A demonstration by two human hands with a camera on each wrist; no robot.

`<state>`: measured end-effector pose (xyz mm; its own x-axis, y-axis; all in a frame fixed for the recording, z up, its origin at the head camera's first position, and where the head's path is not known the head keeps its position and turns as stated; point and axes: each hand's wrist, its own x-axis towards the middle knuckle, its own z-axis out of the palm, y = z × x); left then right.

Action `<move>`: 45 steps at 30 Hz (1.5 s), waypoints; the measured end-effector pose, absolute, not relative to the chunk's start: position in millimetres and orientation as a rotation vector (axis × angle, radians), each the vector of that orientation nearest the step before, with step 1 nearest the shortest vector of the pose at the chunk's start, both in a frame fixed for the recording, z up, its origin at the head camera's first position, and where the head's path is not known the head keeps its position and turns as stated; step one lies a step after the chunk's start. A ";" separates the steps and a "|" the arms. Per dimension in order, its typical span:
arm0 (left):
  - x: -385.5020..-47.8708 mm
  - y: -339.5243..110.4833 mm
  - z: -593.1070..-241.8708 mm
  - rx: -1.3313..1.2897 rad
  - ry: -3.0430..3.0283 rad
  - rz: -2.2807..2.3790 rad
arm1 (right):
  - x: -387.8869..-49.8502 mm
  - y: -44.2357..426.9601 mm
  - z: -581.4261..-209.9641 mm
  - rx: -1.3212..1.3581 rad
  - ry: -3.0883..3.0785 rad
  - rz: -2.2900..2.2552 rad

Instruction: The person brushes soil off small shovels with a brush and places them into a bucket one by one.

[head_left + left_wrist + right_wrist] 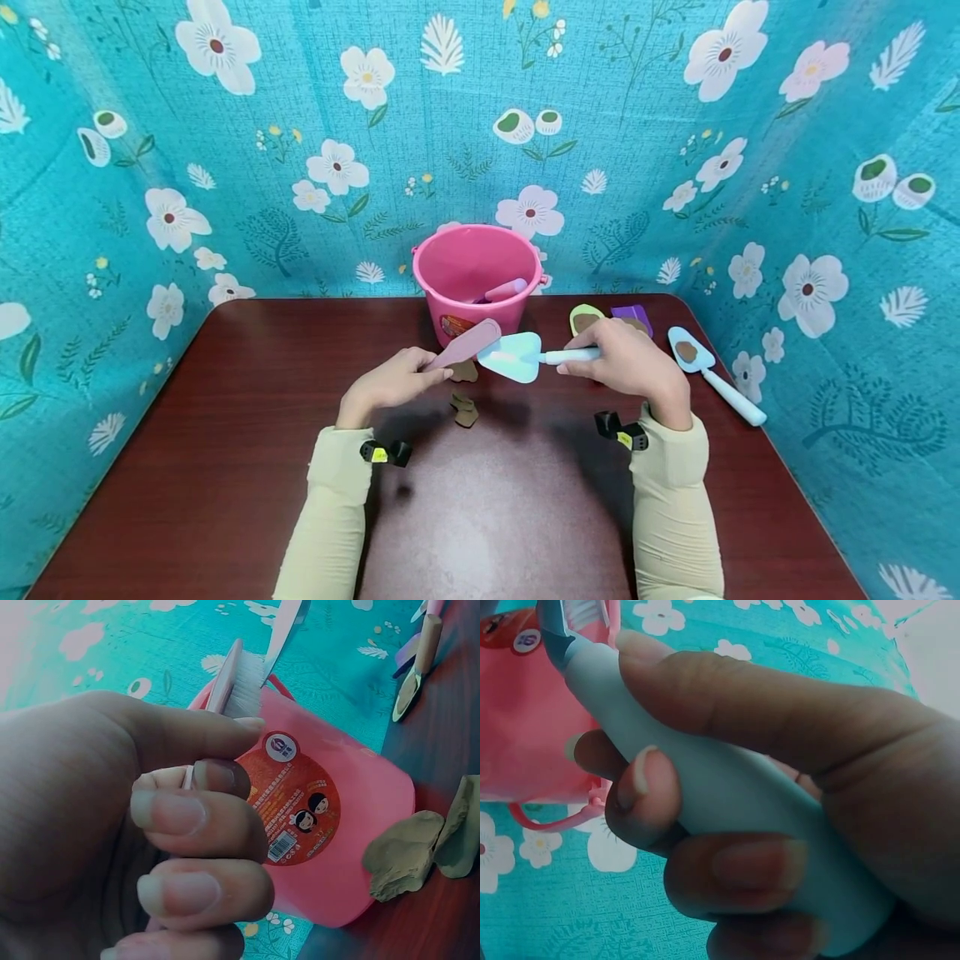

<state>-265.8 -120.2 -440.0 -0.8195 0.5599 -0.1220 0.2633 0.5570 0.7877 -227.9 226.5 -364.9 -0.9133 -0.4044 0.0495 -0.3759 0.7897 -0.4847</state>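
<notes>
My left hand (390, 383) grips a pink brush (472, 340) by its handle. White bristles (246, 690) show in the left wrist view. In my right hand (628, 358) is a light blue toy trowel (513, 357), its thick handle (697, 776) wrapped by the fingers. The brush head meets or overlaps the trowel blade in the head view; whether they touch I cannot tell. Just behind both tools stands a pink bucket (512, 315). Brown, clay-like pieces (465, 412) lie on the table below the tools, and another brown piece (465, 372) sits near the bucket's base.
A lilac handle (507, 290) leans inside the bucket. To the right on the dark red table (247, 433) lie a green-rimmed scoop (576, 313), a purple tool (633, 313) and a second light blue trowel (735, 398) bearing a brown piece. Flowered turquoise cloth (300, 125) surrounds the table's back and sides.
</notes>
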 end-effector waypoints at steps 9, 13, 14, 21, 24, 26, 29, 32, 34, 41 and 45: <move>-261.2 -112.4 -435.3 0.718 2.371 1.270 | -228.8 225.9 -365.4 -0.632 2.932 -0.777; -257.1 -100.7 -434.6 0.778 2.340 1.277 | -229.4 222.7 -365.1 -0.657 2.936 -0.772; -256.3 -97.4 -435.0 0.792 2.344 1.265 | -229.2 221.9 -364.8 -0.657 2.932 -0.773; -254.1 -79.5 -441.3 0.854 2.369 1.166 | -227.6 218.5 -363.5 -0.667 2.927 -0.761; -254.2 -77.7 -443.4 0.840 2.387 1.137 | -227.2 218.3 -363.4 -0.671 2.927 -0.752; -255.1 -78.0 -444.7 0.839 2.409 1.114 | -227.1 218.6 -363.2 -0.671 2.929 -0.745; -257.2 -79.6 -445.8 0.856 2.434 1.093 | -227.2 218.8 -363.3 -0.676 2.926 -0.737; -259.2 -82.5 -445.1 0.875 2.436 1.090 | -227.4 219.0 -363.2 -0.681 2.916 -0.739; -260.1 -85.3 -444.4 0.868 2.439 1.091 | -227.4 219.7 -363.3 -0.684 2.911 -0.742; -261.6 -98.4 -441.4 0.770 2.438 1.113 | -228.0 225.1 -365.2 -0.663 2.923 -0.759; -263.3 -105.2 -439.6 0.740 2.476 1.100 | -229.0 226.7 -365.3 -0.639 2.918 -0.765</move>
<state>-263.3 -105.2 -439.6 -0.8101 0.5798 -0.0869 0.3242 0.5664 0.7577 -229.0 226.7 -365.3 -0.9125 -0.4064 0.0474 -0.3774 0.7913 -0.4810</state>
